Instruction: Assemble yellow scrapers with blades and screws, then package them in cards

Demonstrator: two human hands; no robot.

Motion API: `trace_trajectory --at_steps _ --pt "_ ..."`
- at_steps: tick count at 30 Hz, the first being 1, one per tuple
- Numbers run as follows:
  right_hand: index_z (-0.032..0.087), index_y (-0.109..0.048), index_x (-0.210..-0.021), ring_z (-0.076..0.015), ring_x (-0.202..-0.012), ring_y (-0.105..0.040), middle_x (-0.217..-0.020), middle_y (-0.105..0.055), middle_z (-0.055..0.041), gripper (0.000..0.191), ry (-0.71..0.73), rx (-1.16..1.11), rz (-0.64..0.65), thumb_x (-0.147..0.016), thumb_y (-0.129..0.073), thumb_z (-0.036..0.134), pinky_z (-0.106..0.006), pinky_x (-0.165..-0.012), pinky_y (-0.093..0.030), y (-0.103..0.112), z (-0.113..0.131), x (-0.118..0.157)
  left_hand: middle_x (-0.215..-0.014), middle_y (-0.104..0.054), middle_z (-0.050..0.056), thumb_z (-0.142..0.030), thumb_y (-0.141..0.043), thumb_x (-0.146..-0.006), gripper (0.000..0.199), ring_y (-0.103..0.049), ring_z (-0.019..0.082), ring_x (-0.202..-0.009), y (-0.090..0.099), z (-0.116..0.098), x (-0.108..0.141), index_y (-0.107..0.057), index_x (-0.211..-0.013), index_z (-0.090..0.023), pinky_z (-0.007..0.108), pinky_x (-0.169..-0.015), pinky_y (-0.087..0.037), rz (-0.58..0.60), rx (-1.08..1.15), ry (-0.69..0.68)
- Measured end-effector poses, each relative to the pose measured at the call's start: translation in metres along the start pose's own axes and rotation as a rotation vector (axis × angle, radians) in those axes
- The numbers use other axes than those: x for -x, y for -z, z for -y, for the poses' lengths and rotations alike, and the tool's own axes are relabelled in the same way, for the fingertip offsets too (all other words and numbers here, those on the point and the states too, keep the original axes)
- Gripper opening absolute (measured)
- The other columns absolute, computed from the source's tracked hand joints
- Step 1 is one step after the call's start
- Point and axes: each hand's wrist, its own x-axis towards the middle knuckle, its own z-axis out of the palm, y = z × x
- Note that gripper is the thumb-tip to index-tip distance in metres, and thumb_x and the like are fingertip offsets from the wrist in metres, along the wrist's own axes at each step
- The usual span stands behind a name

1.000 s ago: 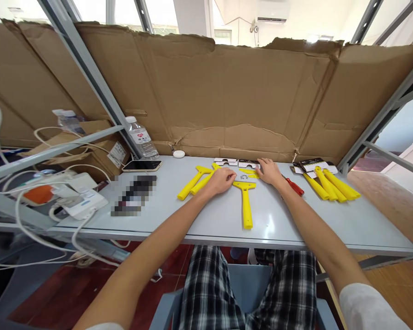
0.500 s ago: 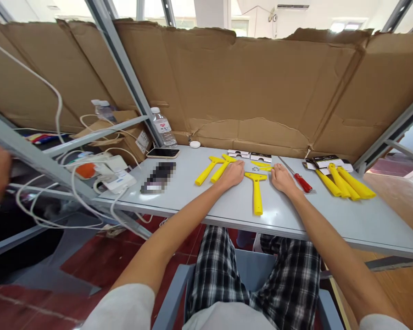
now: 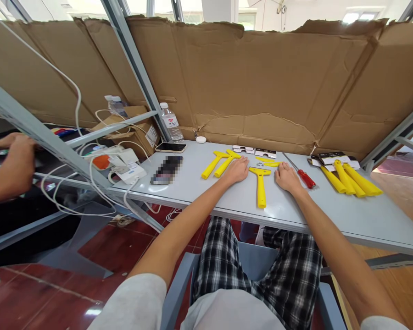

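Left hand [image 3: 238, 169] and right hand [image 3: 287, 178] rest on the grey tabletop [image 3: 333, 208] — the left nearly flat with fingers stretched, the right loosely curled, neither gripping anything. Far left, another person's hand [image 3: 19, 140] shows behind the shelf frame [image 3: 37, 121]. Next stands a cardboard box [image 3: 132, 138], white cable draped across it, its inside hidden; then a capped clear water bottle [image 3: 172, 123], fill level hard to tell. A smartphone [image 3: 171, 147] lies before the bottle. Two yellow scrapers [image 3: 212, 167] slant beside the left hand. Between the hands, a single yellow scraper [image 3: 260, 190] lies handle toward the wearer, small yellow strips [image 3: 266, 160] beyond its head. Right of the right hand come a red-handled screwdriver [image 3: 306, 178] and several yellow handles [image 3: 362, 181] — fanned against black-and-white packets [image 3: 332, 157].
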Motion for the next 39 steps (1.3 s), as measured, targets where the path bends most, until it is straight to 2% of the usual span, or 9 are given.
trace_trajectory --at_steps 13,19,21,24,27,30,32,39 --pt "-0.003 -0.039 -0.163 -0.0388 -0.167 -0.031 -0.174 -0.037 -0.0285 0.070 -0.004 -0.015 0.026 -0.109 -0.024 0.039 -0.057 -0.136 -0.026 0.004 0.002 0.001 -0.166 -0.054 0.023 -0.020 -0.041 -0.108 0.051 -0.044 0.029 -0.161 0.003 -0.002 0.002 -0.060 -0.152 -0.003 0.045 -0.132 -0.035 0.013 -0.020 0.005" --pt "-0.004 -0.039 -0.163 -0.0406 -0.166 -0.030 -0.174 -0.037 -0.0294 0.071 -0.009 -0.029 0.024 -0.109 -0.026 0.039 -0.057 -0.136 -0.026 0.005 0.002 0.003 -0.166 -0.055 0.021 -0.020 -0.044 -0.107 0.050 -0.043 0.030 -0.162 0.002 -0.005 0.003 -0.063 -0.150 -0.006 0.046 -0.132 -0.036 -0.024 -0.036 0.016" --pt "-0.005 -0.038 -0.163 -0.0411 -0.166 -0.030 -0.174 -0.037 -0.0299 0.071 -0.010 -0.031 0.025 -0.109 -0.027 0.039 -0.057 -0.136 -0.027 0.005 0.001 0.003 -0.164 -0.058 0.020 -0.019 -0.045 -0.107 0.047 -0.047 0.031 -0.160 0.002 -0.006 0.004 -0.066 -0.147 -0.008 0.046 -0.131 -0.037 -0.048 -0.040 0.022" --pt "-0.004 -0.039 -0.163 -0.0405 -0.166 -0.033 -0.174 -0.037 -0.0303 0.069 0.003 -0.034 0.023 -0.109 -0.033 0.039 -0.055 -0.135 -0.029 0.009 0.000 -0.001 -0.155 -0.066 0.021 -0.018 -0.046 -0.106 0.042 -0.060 0.031 -0.148 0.003 -0.008 0.005 -0.072 -0.137 -0.009 0.045 -0.126 -0.044 -0.075 -0.040 0.032" --pt "-0.001 -0.048 -0.159 -0.0398 -0.161 -0.041 -0.169 -0.045 -0.0297 0.063 0.039 -0.039 0.009 -0.107 -0.037 0.035 -0.052 -0.133 -0.033 0.016 -0.001 -0.015 -0.145 -0.072 0.021 -0.018 -0.048 -0.105 0.037 -0.067 0.032 -0.138 0.004 -0.009 0.006 -0.076 -0.128 -0.010 0.045 -0.120 -0.049 -0.092 -0.036 0.037" --pt "0.005 -0.055 -0.155 -0.0407 -0.152 -0.052 -0.164 -0.052 -0.0274 0.058 0.071 -0.050 -0.013 -0.106 -0.041 0.031 -0.053 -0.129 -0.039 0.024 -0.001 -0.040 -0.139 -0.075 0.020 -0.018 -0.049 -0.105 0.034 -0.069 0.031 -0.134 0.004 -0.009 0.007 -0.078 -0.122 -0.011 0.044 -0.118 -0.051 -0.105 -0.033 0.035" --pt "0.008 -0.057 -0.155 -0.0413 -0.150 -0.054 -0.163 -0.054 -0.0260 0.057 0.078 -0.061 -0.022 -0.104 -0.046 0.031 -0.054 -0.126 -0.042 0.026 -0.002 -0.060 -0.135 -0.076 0.019 -0.018 -0.049 -0.105 0.033 -0.070 0.031 -0.132 0.004 -0.009 0.007 -0.079 -0.119 -0.012 0.043 -0.117 -0.052 -0.111 -0.034 0.032" --pt "0.010 -0.054 -0.160 -0.0341 -0.149 -0.058 -0.163 -0.058 -0.0184 0.066 0.146 -0.130 0.024 -0.102 -0.059 0.041 -0.045 -0.128 -0.042 0.019 -0.007 -0.110 -0.134 -0.077 0.017 -0.018 -0.049 -0.106 0.032 -0.071 0.029 -0.128 0.005 -0.010 0.009 -0.080 -0.117 -0.014 0.043 -0.114 -0.053 -0.119 -0.043 0.028"
